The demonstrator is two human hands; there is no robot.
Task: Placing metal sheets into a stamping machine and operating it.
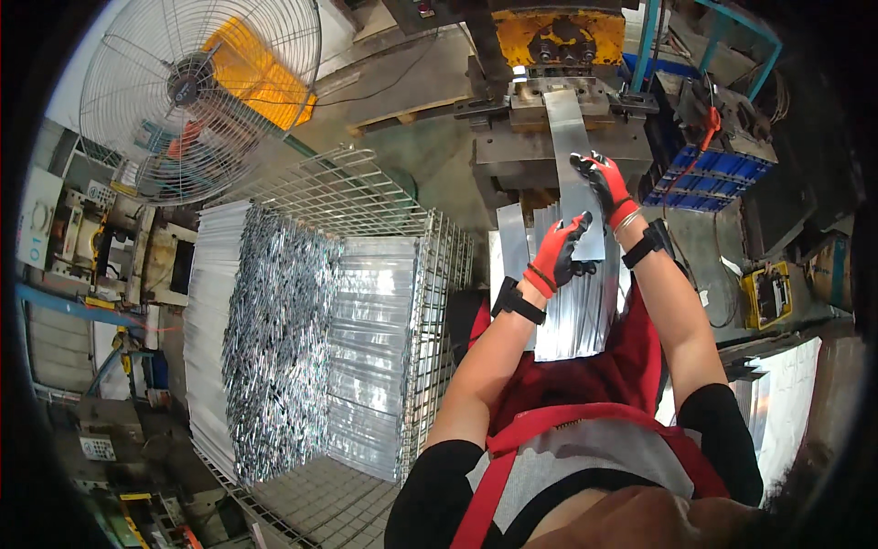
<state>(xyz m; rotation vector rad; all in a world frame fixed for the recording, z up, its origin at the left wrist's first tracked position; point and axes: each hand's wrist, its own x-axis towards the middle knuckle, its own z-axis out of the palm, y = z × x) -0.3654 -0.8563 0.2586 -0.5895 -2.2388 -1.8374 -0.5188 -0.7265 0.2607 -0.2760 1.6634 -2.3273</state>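
Observation:
A long flat metal strip (569, 137) reaches from the press die (526, 102) back toward my lap. My right hand (605, 183), in a red glove with black fingertips, grips the strip's right edge about midway along. Near the strip's close end, my left hand (556, 254) in a matching glove is closed at its left edge; the hand partly hides the contact. Beneath and nearer to me lies a stack of similar strips (572, 329), resting over my red apron (535, 389).
A wire mesh cage (444, 247) packed with metal strips (283, 320) stands at my left. Beyond it is a large fan (192, 82). Blue crates (700, 188) stand right of the press, and a yellow bin (766, 295) sits farther right.

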